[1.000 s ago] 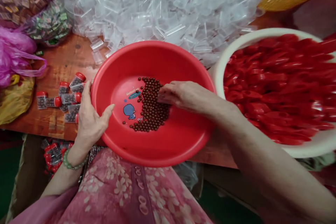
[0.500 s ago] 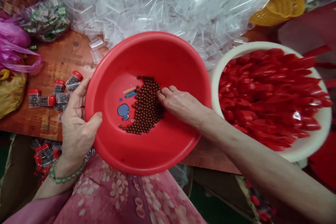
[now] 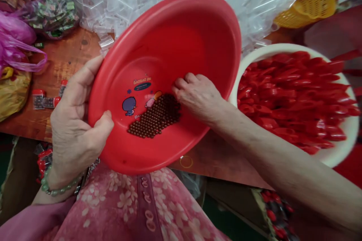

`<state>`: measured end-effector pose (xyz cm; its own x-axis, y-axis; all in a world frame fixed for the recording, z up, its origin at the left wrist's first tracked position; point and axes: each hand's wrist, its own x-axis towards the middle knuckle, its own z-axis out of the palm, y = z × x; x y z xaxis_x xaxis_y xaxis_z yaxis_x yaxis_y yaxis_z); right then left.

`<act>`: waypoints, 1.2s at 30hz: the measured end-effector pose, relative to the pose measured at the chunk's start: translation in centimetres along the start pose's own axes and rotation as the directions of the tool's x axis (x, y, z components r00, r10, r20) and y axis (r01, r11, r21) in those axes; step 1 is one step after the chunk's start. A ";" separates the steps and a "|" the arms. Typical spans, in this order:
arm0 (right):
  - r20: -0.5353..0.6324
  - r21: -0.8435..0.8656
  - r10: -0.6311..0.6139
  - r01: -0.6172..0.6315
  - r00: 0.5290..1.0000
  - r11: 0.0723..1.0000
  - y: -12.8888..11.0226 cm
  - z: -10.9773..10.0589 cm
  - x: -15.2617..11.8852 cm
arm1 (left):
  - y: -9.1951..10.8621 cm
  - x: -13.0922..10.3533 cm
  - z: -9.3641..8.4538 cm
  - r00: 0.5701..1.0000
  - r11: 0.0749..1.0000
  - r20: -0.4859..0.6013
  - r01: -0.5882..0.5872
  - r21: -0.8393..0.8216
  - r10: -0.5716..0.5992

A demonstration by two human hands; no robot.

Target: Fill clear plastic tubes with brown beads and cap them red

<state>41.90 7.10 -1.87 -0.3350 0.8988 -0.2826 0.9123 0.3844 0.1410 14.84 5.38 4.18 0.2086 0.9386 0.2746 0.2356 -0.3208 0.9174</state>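
Red basin [image 3: 195,30] held tilted at the front edge of the surface [image 3: 223,160], brown beads [image 3: 154,118] pooled inside.
The left hand [image 3: 76,128] clasps its left rim, half curled, thumb inside and fingers outside; the right hand [image 3: 198,96] bends in beside the beads, fingertips hidden, so what it holds cannot be told. The plastic looks light, smooth and slightly flexible, best taken by the thick rim; the beads probably roll easily.

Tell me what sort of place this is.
Probably a small packing workshop: a heap of clear plastic containers, a white round tub of red plastic pieces, and small red-capped jars.
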 end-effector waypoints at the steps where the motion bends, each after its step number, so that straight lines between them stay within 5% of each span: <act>1: 0.025 0.013 -0.017 0.016 1.000 1.000 -0.1 0.2 0.2 | 0.0 0.1 0.0 1.000 1.000 0.005 0.008 0.003 -0.008; 15: 0.162 0.160 -0.375 0.351 0.913 0.923 -3.6 3.3 -1.3 | 0.2 2.2 1.3 0.995 0.981 -0.004 0.095 -0.169 -0.097; 28: -0.006 0.318 -0.381 0.364 0.924 0.876 -9.4 1.5 -0.7 | 0.5 1.8 1.8 0.989 0.989 -0.003 0.148 -0.027 -0.148; 31: -0.126 0.463 -0.398 0.409 0.909 0.787 -9.9 1.3 0.0 | 0.1 1.4 1.8 0.980 0.980 -0.021 0.198 0.017 -0.198; 36: -0.356 0.740 -0.331 0.480 0.874 0.471 -9.7 1.4 1.0 | -1.6 0.4 1.8 0.979 0.980 -0.047 0.196 -0.039 -0.198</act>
<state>33.07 3.99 -4.90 -0.6785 0.7333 0.0441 0.4430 0.4563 -0.7717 16.23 6.04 2.29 0.1134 0.9884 0.1006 0.2352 -0.1251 0.9639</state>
